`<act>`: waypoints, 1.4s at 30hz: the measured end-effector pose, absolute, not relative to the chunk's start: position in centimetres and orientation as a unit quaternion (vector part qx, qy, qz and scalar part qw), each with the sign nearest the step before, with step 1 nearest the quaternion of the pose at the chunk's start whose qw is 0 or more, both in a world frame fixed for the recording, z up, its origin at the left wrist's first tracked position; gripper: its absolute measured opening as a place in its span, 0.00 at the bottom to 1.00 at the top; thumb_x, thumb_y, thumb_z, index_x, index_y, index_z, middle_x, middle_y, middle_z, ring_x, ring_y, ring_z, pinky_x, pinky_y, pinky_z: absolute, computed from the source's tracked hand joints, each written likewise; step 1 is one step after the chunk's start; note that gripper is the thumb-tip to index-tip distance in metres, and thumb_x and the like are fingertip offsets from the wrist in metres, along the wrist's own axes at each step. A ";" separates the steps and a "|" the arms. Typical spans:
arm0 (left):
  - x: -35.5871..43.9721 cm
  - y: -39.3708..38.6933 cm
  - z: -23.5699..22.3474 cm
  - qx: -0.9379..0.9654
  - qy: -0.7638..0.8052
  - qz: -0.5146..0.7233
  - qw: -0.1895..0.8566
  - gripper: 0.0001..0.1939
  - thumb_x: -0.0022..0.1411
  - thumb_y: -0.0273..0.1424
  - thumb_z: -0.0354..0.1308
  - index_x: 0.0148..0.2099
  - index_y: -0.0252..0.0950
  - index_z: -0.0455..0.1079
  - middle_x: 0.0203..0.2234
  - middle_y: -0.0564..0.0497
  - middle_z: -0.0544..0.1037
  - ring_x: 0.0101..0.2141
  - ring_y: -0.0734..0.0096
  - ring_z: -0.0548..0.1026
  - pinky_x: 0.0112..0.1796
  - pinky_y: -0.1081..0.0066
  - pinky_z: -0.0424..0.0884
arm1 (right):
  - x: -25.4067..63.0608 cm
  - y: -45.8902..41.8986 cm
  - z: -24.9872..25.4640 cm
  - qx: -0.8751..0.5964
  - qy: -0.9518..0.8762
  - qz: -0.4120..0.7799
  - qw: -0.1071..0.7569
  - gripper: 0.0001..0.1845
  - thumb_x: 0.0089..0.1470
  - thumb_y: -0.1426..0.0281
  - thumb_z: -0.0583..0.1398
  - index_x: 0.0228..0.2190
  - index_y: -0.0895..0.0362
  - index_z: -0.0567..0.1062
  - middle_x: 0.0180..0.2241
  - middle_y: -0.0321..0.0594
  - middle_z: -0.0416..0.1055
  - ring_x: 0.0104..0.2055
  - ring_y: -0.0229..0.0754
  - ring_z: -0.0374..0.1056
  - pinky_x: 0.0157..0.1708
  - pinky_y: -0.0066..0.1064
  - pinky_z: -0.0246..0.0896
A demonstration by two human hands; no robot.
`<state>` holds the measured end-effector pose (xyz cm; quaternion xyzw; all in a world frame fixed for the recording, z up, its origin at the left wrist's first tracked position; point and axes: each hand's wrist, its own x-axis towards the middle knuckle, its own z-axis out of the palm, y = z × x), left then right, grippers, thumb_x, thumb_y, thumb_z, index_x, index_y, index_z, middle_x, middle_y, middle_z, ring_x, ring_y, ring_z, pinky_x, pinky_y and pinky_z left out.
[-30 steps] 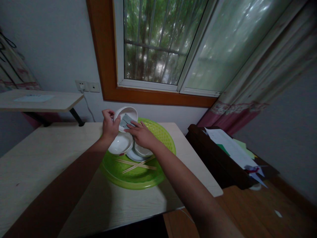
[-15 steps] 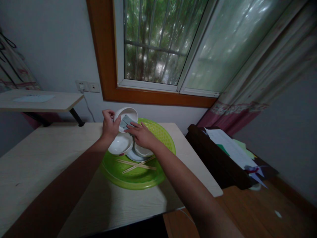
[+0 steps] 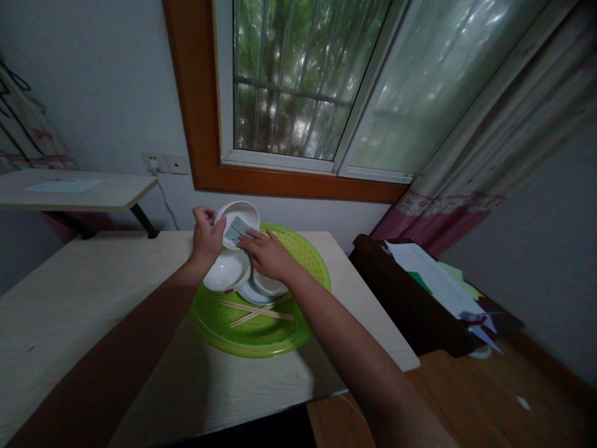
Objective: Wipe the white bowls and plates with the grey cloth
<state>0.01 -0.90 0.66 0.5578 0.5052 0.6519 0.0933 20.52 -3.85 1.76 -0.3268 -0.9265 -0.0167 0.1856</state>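
My left hand [image 3: 208, 235] grips a white bowl [image 3: 252, 214] by its left rim, tilted so its inside faces me. A grey cloth [image 3: 237, 228] lies against the inside of that bowl, and the fingers of my right hand [image 3: 268, 252] press on it. Below, a second white bowl [image 3: 227, 271] and a third bowl [image 3: 269, 286], partly covered by my right hand, sit with a white plate [image 3: 253, 294] in a green plastic basin [image 3: 261, 348]. Wooden chopsticks [image 3: 255, 309] lie crossed at the front of the basin.
The basin rests on a pale wooden table [image 3: 153, 292]. At the left stands a raised shelf [image 3: 112, 196] on black legs. Right of the table, papers [image 3: 438, 280] lie on a dark brown piece of furniture [image 3: 401, 292]. A window [image 3: 298, 87] is behind.
Almost nothing differs. The fingers of my right hand have shifted very slightly with the cloth inside the bowl; my left hand keeps its grip.
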 end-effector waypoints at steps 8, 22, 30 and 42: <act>0.2 -0.8 0.7 0.556 0.509 0.648 0.109 0.13 0.64 0.37 0.55 0.46 0.41 0.56 0.37 0.50 0.68 0.38 0.65 0.70 0.42 0.63 0.67 | 20.2 -4.7 2.4 -0.371 -0.899 -0.129 0.195 0.22 0.63 0.76 0.55 0.58 0.60 0.72 0.63 0.50 0.67 0.70 0.52 0.54 0.72 0.57 0.33; 0.7 -0.2 -0.2 0.567 0.482 0.629 0.223 0.12 0.64 0.39 0.53 0.48 0.43 0.58 0.37 0.51 0.68 0.39 0.64 0.71 0.45 0.61 0.70 | 19.7 -4.4 1.3 -0.235 -0.953 -0.042 0.187 0.34 0.60 0.67 0.59 0.65 0.63 0.62 0.65 0.54 0.64 0.67 0.49 0.61 0.70 0.47 0.46; 1.0 -0.1 -0.1 0.623 0.423 0.576 0.318 0.17 0.64 0.42 0.49 0.50 0.40 0.66 0.47 0.46 0.74 0.51 0.59 0.71 0.57 0.58 0.65 | 19.1 -5.0 1.7 -0.306 -0.928 -0.107 0.182 0.39 0.64 0.55 0.57 0.67 0.65 0.58 0.70 0.58 0.54 0.73 0.54 0.49 0.73 0.51 0.32; 0.8 -1.3 1.3 0.631 0.464 0.585 0.212 0.17 0.64 0.37 0.49 0.51 0.38 0.70 0.48 0.45 0.77 0.49 0.59 0.73 0.54 0.60 0.67 | 19.3 -4.9 2.8 -0.388 -0.888 -0.168 0.181 0.27 0.58 0.67 0.62 0.55 0.71 0.74 0.60 0.61 0.70 0.66 0.57 0.60 0.72 0.50 0.39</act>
